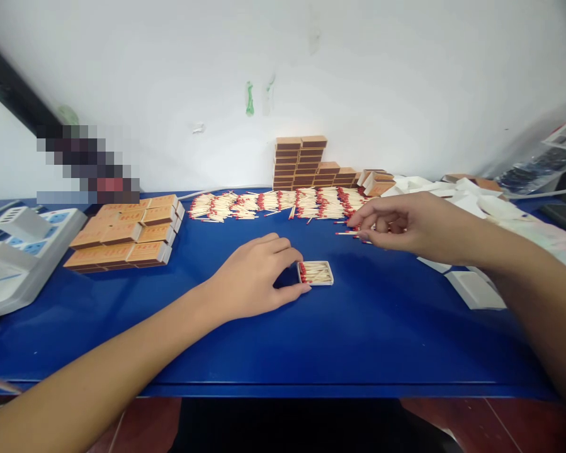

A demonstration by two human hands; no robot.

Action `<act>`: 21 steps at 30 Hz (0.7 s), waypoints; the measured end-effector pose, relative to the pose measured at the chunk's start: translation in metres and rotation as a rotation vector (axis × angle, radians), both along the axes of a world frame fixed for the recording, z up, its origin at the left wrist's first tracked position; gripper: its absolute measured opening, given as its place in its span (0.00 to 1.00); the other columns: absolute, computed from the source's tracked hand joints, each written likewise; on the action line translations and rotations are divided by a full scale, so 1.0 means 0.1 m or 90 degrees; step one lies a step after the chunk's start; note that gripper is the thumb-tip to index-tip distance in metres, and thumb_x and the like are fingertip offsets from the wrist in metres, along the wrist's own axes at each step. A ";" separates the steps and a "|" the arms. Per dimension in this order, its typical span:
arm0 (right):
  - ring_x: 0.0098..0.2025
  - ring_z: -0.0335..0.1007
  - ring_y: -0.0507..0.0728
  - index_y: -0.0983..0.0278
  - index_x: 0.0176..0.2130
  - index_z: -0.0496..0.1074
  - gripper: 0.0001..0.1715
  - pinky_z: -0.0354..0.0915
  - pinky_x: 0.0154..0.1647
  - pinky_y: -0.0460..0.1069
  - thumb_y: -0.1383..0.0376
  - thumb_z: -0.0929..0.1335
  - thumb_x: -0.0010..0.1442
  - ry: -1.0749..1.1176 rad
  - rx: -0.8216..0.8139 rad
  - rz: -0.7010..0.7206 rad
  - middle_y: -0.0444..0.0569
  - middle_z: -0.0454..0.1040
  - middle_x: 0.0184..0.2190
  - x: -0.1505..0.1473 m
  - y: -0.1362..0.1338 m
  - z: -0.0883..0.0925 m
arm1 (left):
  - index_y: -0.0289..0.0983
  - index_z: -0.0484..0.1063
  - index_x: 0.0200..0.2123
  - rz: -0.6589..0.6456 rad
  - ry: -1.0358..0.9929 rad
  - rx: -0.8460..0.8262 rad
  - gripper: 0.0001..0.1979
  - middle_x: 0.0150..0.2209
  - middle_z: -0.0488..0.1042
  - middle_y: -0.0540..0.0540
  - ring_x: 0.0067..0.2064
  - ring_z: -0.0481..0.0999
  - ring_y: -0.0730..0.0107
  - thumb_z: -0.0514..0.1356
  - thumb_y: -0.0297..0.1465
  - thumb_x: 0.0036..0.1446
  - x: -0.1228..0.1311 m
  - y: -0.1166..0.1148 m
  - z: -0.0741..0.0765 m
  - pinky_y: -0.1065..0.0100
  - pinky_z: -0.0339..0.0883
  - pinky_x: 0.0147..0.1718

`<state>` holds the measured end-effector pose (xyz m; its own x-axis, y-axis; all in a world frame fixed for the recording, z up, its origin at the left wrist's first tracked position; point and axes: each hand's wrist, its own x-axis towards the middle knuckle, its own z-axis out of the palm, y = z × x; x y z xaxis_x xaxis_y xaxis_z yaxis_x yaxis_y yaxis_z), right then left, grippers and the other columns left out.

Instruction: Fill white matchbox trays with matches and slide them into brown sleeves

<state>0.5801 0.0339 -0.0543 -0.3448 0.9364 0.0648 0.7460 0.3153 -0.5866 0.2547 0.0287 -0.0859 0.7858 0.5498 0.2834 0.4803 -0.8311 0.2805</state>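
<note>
A small white matchbox tray point(330, 282) filled with red-tipped matches lies on the blue table. My left hand point(259, 277) grips its left end between thumb and fingers. To the right, my right hand point(405, 223) is closed in a pinch at the near right end of a long heap of loose matches point(306, 202). A few matches point(346, 233) stick out at its thumb and fingertips; how many are held is hidden.
Closed orange matchboxes point(122, 233) are stacked at left, beside a white power strip point(41, 251). More brown-sided boxes point(298, 165) stand against the wall. White empty trays and paper sleeves point(474, 289) lie at right. The blue table's point(283, 352) front edge is near me.
</note>
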 end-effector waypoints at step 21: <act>0.33 0.78 0.58 0.52 0.45 0.88 0.15 0.70 0.33 0.53 0.51 0.71 0.70 -0.028 -0.008 0.125 0.46 0.87 0.38 -0.38 -0.19 -0.01 | 0.37 0.80 0.50 0.003 -0.008 0.012 0.15 0.41 0.80 0.45 0.44 0.78 0.59 0.69 0.42 0.70 0.02 0.02 -0.02 0.60 0.72 0.45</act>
